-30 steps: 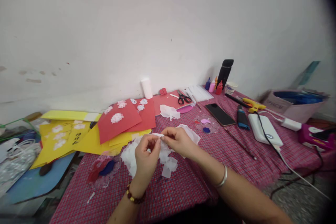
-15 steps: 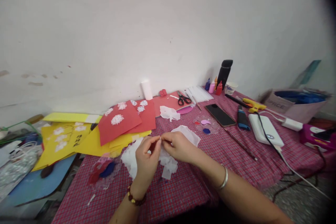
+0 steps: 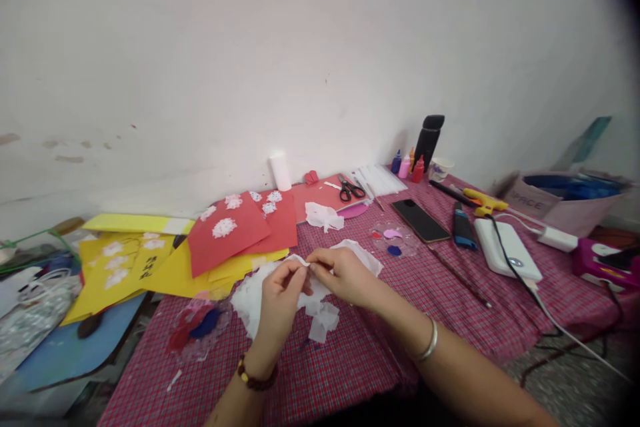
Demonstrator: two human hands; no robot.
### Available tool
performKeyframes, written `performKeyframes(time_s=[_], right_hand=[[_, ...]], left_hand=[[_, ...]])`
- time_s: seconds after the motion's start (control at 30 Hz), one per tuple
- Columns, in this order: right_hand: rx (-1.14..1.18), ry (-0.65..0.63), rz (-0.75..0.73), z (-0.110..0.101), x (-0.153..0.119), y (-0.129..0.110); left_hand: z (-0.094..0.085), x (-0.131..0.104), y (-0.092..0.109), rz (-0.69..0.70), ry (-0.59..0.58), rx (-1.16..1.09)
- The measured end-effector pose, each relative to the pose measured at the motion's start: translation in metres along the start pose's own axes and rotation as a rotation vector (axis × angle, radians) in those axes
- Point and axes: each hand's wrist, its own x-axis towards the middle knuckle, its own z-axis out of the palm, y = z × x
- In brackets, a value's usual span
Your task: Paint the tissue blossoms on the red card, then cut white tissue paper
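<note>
My left hand (image 3: pixel 281 303) and my right hand (image 3: pixel 346 275) meet fingertip to fingertip over the front middle of the table. Both are closed in a pinch on a small piece of white tissue paper (image 3: pixel 300 259), its edge showing above the left fingers. Under and behind the hands lies crumpled white tissue paper (image 3: pixel 246 300), and a loose scrap (image 3: pixel 324 321) rests just below them. Another sheet of tissue (image 3: pixel 367 257) spreads behind my right wrist. Part of the held piece is hidden by the fingers.
Red cards (image 3: pixel 245 227) with white tissue blossoms overlap yellow cards (image 3: pixel 175 273) at the left. Paint palettes (image 3: pixel 193 328) (image 3: pixel 395 240) sit on both sides. Scissors (image 3: pixel 351 188), a phone (image 3: pixel 420 219), a paintbrush (image 3: pixel 460 275) and a white power bank (image 3: pixel 506 250) lie behind and right.
The white tissue edge now shows above my left fingers, where little was visible before. My fingers have shifted slightly and the hands remain together.
</note>
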Motion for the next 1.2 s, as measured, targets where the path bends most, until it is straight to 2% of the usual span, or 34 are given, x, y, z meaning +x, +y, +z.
performKeyframes(time_s=[0.1,0.2,0.47,0.9,1.2], right_hand=[[-0.123,0.007,-0.046,0.002,-0.001,0.003],[-0.23,0.02,-0.083,0.005,-0.002,0.006],[-0.295,0.015,-0.126,0.008,-0.003,0.008],[-0.367,-0.034,-0.154,0.013,-0.004,0.005],[-0.178,-0.009,-0.108,0.008,-0.003,0.0]], left_hand=[[0.0,0.003,0.0,-0.205,-0.006,-0.268],[0.001,0.004,0.002,-0.264,0.023,-0.342],[0.001,0.003,0.005,-0.23,0.046,-0.311],[0.002,0.003,0.007,-0.287,0.041,-0.321],[0.003,0.003,0.006,-0.214,0.069,-0.33]])
